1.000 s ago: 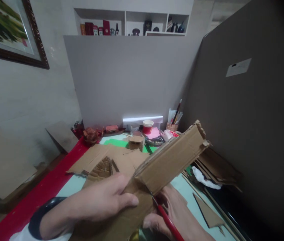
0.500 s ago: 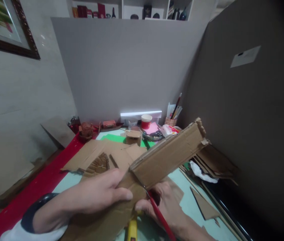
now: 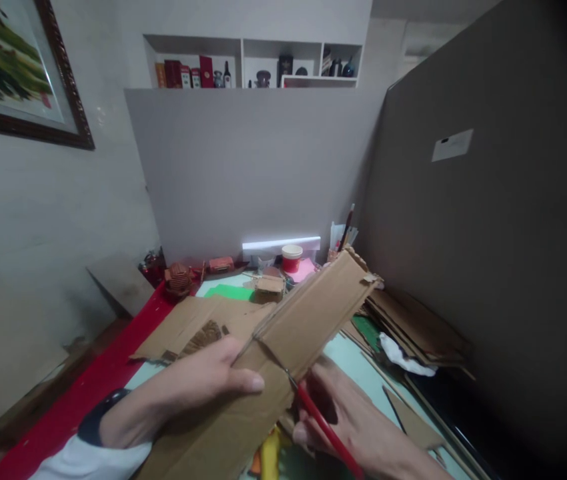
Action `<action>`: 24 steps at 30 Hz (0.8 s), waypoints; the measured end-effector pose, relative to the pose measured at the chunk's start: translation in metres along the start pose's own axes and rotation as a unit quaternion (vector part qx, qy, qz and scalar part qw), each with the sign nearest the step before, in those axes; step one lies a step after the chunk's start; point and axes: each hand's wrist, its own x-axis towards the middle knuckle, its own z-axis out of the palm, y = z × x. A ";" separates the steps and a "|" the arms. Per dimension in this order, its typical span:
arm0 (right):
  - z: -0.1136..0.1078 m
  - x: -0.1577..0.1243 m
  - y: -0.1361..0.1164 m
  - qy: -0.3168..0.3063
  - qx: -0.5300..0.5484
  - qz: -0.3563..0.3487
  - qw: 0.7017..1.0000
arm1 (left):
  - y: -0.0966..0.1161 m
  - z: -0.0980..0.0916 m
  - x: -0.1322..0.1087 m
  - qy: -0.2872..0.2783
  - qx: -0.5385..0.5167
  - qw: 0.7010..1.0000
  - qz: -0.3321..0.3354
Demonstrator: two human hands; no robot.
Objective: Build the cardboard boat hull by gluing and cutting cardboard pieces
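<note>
A long piece of brown cardboard [image 3: 308, 320] slants up from the lower left to the right in front of me. My left hand [image 3: 213, 377] is closed on its left edge, thumb lying on top and fingers hidden beneath. In my right hand [image 3: 343, 413] are red-handled scissors [image 3: 326, 427], their blade at a dark cut line across the cardboard. How far the handles stand apart is partly hidden by the hand. Below the cardboard, between my hands, a yellow-handled tool [image 3: 269, 457] lies partly covered.
Flat cardboard [image 3: 176, 320] lies at the left, and a stack of cardboard sheets [image 3: 421, 327] at the right beside a white crumpled cloth or tissue [image 3: 406, 357]. A red-and-white cup [image 3: 292, 259] and a small cardboard box [image 3: 269, 285] stand behind. Grey panels [image 3: 258, 160] enclose the table.
The view has tilted up, showing more of the shelf. The far end of the cardboard appears further left and more upright. My right thumb has moved away from the cardboard edge, and the scissors stay at the cut line.
</note>
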 end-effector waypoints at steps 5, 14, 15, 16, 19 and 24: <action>-0.001 -0.001 -0.003 -0.029 -0.018 -0.018 0.999 | -0.002 -0.002 0.010 -0.027 0.000 0.999 0.046; 0.018 0.003 0.014 0.011 -0.054 -0.049 0.997 | -0.010 -0.011 0.014 -0.043 0.123 0.991 0.042; 0.019 0.005 0.017 0.008 -0.055 -0.047 0.997 | -0.011 -0.012 0.014 -0.037 0.118 0.992 0.025; 0.019 0.006 0.019 0.006 -0.057 -0.044 0.997 | -0.011 -0.013 0.014 -0.035 0.106 0.994 0.009; 0.017 0.008 0.018 0.005 -0.062 -0.032 0.998 | -0.011 -0.013 0.014 -0.051 0.057 0.997 -0.013; 0.014 0.001 0.002 0.029 -0.056 0.002 0.998 | -0.016 -0.009 0.014 -0.048 0.113 0.992 0.013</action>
